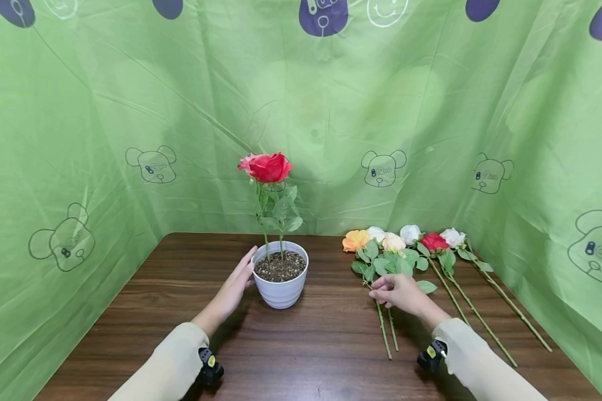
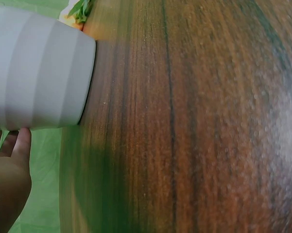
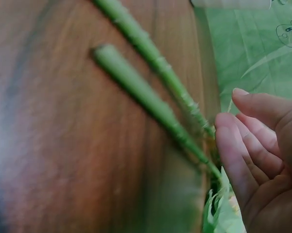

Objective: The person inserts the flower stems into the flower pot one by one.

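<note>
The left hand rests straight-fingered against the white pot; the right hand's grip is apart, beside rose stems lying right of the pot on the worktop.

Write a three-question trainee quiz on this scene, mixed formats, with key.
1. True or false: the left hand is touching the white pot.
2. In the head view, which flower on the table lies farthest left? (a) white (b) orange (c) red
3. Fill in: the hand nearer the loose stems is the ____ hand.

Key:
1. True; fingertips meet its side.
2. b, the orange flower.
3. Right; the right hand is over by them.
</note>
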The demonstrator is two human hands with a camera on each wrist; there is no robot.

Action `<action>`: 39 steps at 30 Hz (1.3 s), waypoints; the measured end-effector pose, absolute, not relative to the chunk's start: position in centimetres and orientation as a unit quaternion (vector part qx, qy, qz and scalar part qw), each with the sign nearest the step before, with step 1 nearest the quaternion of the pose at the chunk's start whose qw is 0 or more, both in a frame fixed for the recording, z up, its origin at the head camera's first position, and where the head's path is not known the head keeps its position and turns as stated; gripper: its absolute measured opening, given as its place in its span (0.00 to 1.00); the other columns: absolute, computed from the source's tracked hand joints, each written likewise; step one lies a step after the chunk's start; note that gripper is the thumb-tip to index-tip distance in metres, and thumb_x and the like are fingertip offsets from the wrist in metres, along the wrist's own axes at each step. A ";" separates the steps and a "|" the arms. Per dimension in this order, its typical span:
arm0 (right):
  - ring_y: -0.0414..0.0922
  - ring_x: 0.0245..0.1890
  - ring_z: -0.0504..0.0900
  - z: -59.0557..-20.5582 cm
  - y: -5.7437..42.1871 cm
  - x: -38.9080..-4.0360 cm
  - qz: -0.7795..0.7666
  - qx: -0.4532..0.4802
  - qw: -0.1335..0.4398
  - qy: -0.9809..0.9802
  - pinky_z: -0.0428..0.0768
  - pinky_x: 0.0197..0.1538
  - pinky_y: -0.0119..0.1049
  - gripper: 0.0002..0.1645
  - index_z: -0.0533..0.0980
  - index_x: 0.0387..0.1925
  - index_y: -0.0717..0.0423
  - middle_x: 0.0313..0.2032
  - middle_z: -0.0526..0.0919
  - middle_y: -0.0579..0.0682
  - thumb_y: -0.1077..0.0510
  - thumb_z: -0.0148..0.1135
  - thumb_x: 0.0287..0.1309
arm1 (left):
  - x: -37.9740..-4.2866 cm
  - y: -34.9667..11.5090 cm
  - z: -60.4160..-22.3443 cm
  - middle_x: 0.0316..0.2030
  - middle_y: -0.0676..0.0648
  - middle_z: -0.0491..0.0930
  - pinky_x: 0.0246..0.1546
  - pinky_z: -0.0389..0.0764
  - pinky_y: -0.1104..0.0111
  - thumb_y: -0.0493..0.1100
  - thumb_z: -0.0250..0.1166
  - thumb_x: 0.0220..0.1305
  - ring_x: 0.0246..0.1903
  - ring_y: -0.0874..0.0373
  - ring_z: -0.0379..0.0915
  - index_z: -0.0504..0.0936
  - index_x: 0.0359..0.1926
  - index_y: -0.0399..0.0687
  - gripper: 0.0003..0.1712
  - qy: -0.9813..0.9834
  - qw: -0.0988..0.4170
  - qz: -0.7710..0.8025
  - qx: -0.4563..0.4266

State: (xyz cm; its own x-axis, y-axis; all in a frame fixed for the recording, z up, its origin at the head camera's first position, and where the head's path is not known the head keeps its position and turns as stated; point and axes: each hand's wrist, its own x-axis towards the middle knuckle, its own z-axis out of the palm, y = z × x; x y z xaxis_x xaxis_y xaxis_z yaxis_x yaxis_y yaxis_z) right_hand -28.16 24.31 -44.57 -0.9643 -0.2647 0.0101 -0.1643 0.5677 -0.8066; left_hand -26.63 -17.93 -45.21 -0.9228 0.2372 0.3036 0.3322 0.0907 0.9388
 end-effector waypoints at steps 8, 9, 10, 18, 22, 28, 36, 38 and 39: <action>0.46 0.27 0.84 -45.1 25.1 -27.6 -0.448 -0.093 0.075 0.886 0.86 0.30 0.39 0.14 0.80 0.41 0.68 0.27 0.85 0.51 0.62 0.72 0.58 | -26.6 -18.0 -45.1 0.78 0.37 0.45 0.67 0.60 0.40 0.48 0.38 0.83 0.74 0.40 0.45 0.49 0.80 0.50 0.30 -0.740 0.036 -0.645 -0.187; 0.46 0.27 0.84 -45.1 25.1 -27.6 -0.447 -0.094 0.079 0.886 0.86 0.30 0.39 0.14 0.80 0.41 0.68 0.26 0.84 0.51 0.62 0.72 0.57 | -26.6 -18.0 -45.1 0.78 0.37 0.45 0.67 0.60 0.40 0.48 0.38 0.83 0.74 0.40 0.45 0.49 0.80 0.50 0.30 -0.741 0.036 -0.644 -0.187; 0.46 0.27 0.83 -45.2 25.1 -27.6 -0.446 -0.095 0.082 0.886 0.86 0.30 0.40 0.14 0.80 0.41 0.68 0.26 0.84 0.51 0.62 0.72 0.57 | -26.6 -18.0 -45.2 0.78 0.37 0.45 0.67 0.60 0.40 0.48 0.38 0.83 0.74 0.40 0.45 0.49 0.80 0.50 0.30 -0.741 0.036 -0.644 -0.187; 0.45 0.23 0.83 -45.2 24.6 -28.1 -0.399 -0.055 0.085 0.911 0.85 0.27 0.38 0.18 0.82 0.41 0.64 0.22 0.83 0.50 0.57 0.78 0.52 | -26.6 -17.8 -45.2 0.78 0.38 0.46 0.67 0.61 0.41 0.46 0.38 0.83 0.74 0.40 0.46 0.49 0.80 0.50 0.30 -0.738 0.037 -0.648 -0.182; 0.45 0.22 0.83 -45.5 24.6 -28.4 -0.393 -0.043 0.085 0.915 0.85 0.26 0.38 0.18 0.82 0.40 0.63 0.21 0.82 0.50 0.57 0.78 0.51 | -26.7 -17.8 -45.2 0.77 0.37 0.46 0.66 0.61 0.40 0.46 0.38 0.83 0.73 0.39 0.47 0.50 0.80 0.49 0.29 -0.742 0.038 -0.645 -0.181; 0.46 0.24 0.84 -45.7 24.6 -28.4 -0.423 -0.044 0.086 0.901 0.86 0.27 0.38 0.14 0.82 0.39 0.65 0.23 0.84 0.51 0.61 0.75 0.53 | -26.7 -17.9 -45.3 0.78 0.38 0.46 0.67 0.61 0.41 0.48 0.39 0.83 0.74 0.40 0.46 0.50 0.80 0.49 0.30 -0.740 0.039 -0.646 -0.183; 0.46 0.24 0.84 -45.3 24.4 -28.1 -0.447 -0.063 0.086 0.888 0.86 0.29 0.39 0.12 0.82 0.38 0.67 0.24 0.85 0.51 0.63 0.73 0.55 | -26.6 -17.9 -45.2 0.78 0.38 0.46 0.67 0.60 0.40 0.48 0.38 0.83 0.74 0.40 0.45 0.49 0.80 0.49 0.30 -0.741 0.037 -0.644 -0.184; 0.46 0.24 0.83 -45.1 24.3 -28.0 -0.453 -0.068 0.082 0.885 0.86 0.30 0.40 0.11 0.82 0.38 0.67 0.25 0.85 0.52 0.63 0.72 0.55 | -26.6 -17.9 -45.2 0.77 0.37 0.46 0.67 0.60 0.40 0.49 0.38 0.83 0.74 0.39 0.45 0.49 0.80 0.48 0.31 -0.742 0.037 -0.644 -0.182; 0.46 0.24 0.83 -44.9 24.2 -28.0 -0.455 -0.071 0.079 0.884 0.86 0.30 0.40 0.10 0.82 0.38 0.67 0.25 0.85 0.52 0.63 0.72 0.56 | -26.6 -17.9 -45.2 0.77 0.37 0.46 0.67 0.60 0.40 0.49 0.39 0.83 0.74 0.39 0.45 0.49 0.80 0.47 0.31 -0.741 0.038 -0.645 -0.183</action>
State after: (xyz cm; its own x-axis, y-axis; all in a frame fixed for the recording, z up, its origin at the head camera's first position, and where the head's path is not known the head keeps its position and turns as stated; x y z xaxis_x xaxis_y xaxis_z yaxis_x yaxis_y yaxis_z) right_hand -28.01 24.19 -44.91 -0.9775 -0.1976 -0.0745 -0.0542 0.5757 -0.8159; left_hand -26.56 -17.86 -45.20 -0.9303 0.2219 0.2920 0.3200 0.1023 0.9419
